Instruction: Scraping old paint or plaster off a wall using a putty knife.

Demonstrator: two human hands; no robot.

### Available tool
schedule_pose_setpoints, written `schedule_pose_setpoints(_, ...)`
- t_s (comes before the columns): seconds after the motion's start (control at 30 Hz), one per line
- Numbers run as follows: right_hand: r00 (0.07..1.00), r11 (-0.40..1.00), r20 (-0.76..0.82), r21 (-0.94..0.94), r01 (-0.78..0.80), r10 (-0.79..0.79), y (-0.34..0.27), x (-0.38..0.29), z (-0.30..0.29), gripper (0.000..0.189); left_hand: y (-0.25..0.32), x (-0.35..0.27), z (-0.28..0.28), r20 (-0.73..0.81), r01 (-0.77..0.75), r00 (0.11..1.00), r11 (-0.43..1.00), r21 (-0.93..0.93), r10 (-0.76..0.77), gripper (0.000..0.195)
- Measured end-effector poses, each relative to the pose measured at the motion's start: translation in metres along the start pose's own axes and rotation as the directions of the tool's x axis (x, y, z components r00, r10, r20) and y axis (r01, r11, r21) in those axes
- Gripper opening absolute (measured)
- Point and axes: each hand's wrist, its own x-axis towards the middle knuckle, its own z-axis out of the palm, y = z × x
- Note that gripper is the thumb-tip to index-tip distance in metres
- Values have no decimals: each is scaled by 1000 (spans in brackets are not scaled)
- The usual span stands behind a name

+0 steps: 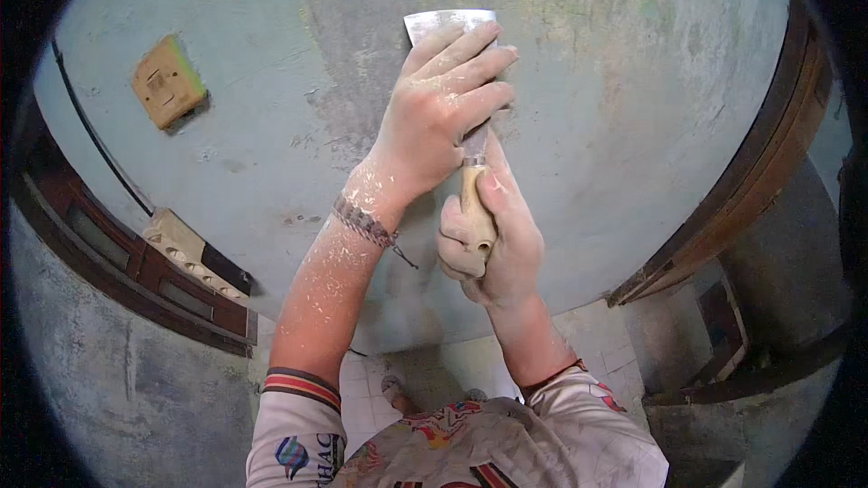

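Observation:
A wide scraper, or putty knife (451,19), points upward against a wall with worn blue-green paint (569,169). My right hand (512,237) is wrapped around its pale wooden handle (477,207), thumb along the side. Across the metal blade lies my left hand (447,95), its fingers pressing on it and hiding most of it. The blade's broad front edge shows beyond my fingertips, at a grey patch (352,20) where the paint is gone. Pale flakes and dust cover both hands and my left forearm, which wears a braided bracelet (363,222).
A yellowed wall switch (163,85) sits on the wall to the left. Below it, a black cable (95,135) runs down to a multi-socket power strip (186,251). Brown wooden frames (759,142) stand at both sides. Light floor tiles (356,390) lie below.

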Motion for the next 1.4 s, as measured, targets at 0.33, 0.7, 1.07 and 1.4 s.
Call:
schedule_pose_setpoints(0.33, 956, 927, 284, 371, -44, -69, 34, -23, -86, 69, 30, -29, 40, 23, 36, 999, 998, -53, -35, 13)
schedule_pose_setpoints(0.7, 996, 967, -12, 242, -85, 90, -12, -25, -62, 67, 33, -13, 61, 5, -5, 1000, 996, -91, 5, 10)
schedule_pose_setpoints(1.07, 995, 972, 28, 215, -99, 96, -30, -29, -64, 63, 34, -4, 70, 12, -37, 999, 997, -65, 38, 17)
schedule_pose_setpoints(1.4, 999, 999, -53, 44, -6, 8, -33, -13, -61, 60, 22, 14, 66, -40, -19, 999, 999, -29, 18, 10)
